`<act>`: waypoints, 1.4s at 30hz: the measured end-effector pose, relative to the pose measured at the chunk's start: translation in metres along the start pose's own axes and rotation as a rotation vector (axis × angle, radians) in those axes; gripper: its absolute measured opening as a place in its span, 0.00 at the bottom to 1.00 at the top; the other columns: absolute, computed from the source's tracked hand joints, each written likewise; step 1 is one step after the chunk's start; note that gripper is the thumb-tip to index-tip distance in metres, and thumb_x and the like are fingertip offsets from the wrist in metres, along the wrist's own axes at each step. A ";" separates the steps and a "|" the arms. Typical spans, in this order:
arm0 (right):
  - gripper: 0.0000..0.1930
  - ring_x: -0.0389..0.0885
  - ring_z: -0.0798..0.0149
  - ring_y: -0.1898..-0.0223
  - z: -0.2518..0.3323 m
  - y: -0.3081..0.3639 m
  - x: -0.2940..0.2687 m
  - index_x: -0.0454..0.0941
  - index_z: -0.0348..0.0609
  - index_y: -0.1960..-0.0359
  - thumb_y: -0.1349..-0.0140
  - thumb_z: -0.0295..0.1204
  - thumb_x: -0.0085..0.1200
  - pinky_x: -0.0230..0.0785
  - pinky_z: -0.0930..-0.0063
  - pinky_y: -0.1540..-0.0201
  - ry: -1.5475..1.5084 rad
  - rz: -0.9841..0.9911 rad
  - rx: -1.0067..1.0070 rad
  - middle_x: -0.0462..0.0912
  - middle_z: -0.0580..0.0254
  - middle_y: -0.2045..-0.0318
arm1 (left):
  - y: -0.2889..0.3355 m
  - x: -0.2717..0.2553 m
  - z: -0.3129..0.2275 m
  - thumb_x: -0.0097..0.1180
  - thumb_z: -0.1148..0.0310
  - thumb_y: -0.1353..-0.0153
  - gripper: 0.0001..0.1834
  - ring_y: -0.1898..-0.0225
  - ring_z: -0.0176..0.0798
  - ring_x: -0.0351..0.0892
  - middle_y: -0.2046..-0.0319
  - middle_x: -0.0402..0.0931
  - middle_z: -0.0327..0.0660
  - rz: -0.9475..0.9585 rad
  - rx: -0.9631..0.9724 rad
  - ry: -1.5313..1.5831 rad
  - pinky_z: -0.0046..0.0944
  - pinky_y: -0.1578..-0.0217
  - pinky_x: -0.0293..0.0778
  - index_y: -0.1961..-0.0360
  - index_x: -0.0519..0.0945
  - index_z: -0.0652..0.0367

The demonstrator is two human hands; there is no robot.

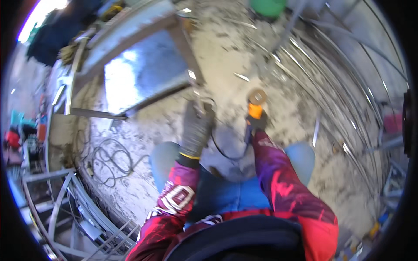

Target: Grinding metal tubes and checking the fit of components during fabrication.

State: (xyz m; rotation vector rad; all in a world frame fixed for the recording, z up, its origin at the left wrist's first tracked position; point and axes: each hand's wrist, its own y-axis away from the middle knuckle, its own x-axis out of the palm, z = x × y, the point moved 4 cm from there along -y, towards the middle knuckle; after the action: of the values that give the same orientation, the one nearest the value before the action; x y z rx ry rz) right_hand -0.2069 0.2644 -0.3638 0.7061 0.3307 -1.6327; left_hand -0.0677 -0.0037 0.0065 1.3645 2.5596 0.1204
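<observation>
My right hand (257, 124) clamps the grinder (255, 108), heavy and likely to kick; my gloved left hand (197, 126) grips the stiff steel frame (185, 48) leg.

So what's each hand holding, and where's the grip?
Right hand: orange angle grinder, gripped by its body behind the disc. Left hand, gloved, grips a metal frame at its leg.

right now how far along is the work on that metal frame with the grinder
Looks done: the grey rectangular metal frame is already assembled and lies on the dusty concrete floor. In hand: the left hand, in a grey glove, rests near the frame's lower corner, and the right hand grips an orange angle grinder with its disc beside that corner. Left: the pictures do not show how much of the corner is finished.
</observation>
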 end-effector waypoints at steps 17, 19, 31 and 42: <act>0.34 0.86 0.52 0.57 0.047 0.064 -0.027 0.72 0.37 0.48 0.58 0.37 0.70 0.78 0.62 0.52 0.099 -0.001 0.408 0.84 0.51 0.58 | -0.002 0.018 0.029 0.60 0.65 0.42 0.17 0.69 0.52 0.76 0.72 0.74 0.53 0.037 0.108 -0.185 0.51 0.66 0.72 0.57 0.71 0.63; 0.32 0.86 0.53 0.58 0.047 0.069 -0.044 0.72 0.37 0.48 0.56 0.36 0.69 0.78 0.62 0.52 0.238 -0.037 0.451 0.84 0.52 0.58 | -0.002 0.023 0.030 0.60 0.65 0.43 0.17 0.69 0.52 0.77 0.72 0.74 0.52 0.063 0.088 -0.139 0.51 0.66 0.72 0.57 0.72 0.62; 0.16 0.78 0.68 0.69 0.411 0.217 -0.279 0.75 0.37 0.52 0.42 0.21 0.58 0.76 0.71 0.66 -0.282 0.867 0.157 0.77 0.64 0.66 | 0.153 -0.063 -0.176 0.59 0.54 0.37 0.21 0.54 0.52 0.81 0.58 0.81 0.56 0.080 -0.175 0.045 0.51 0.54 0.75 0.51 0.78 0.61; 0.29 0.75 0.60 0.42 0.696 0.463 -0.440 0.73 0.36 0.38 0.44 0.24 0.57 0.66 0.63 0.37 -0.014 2.038 -0.433 0.79 0.56 0.47 | 0.379 -0.157 -0.360 0.67 0.63 0.49 0.16 0.74 0.33 0.79 0.75 0.84 0.40 -0.247 -0.545 0.082 0.41 0.72 0.74 0.59 0.89 0.55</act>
State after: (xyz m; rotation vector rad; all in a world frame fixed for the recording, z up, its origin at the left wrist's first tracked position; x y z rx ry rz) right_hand 0.0812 0.1148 0.5234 0.3261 -0.1270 0.3793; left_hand 0.2334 0.0931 0.4512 0.8499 2.4668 0.7750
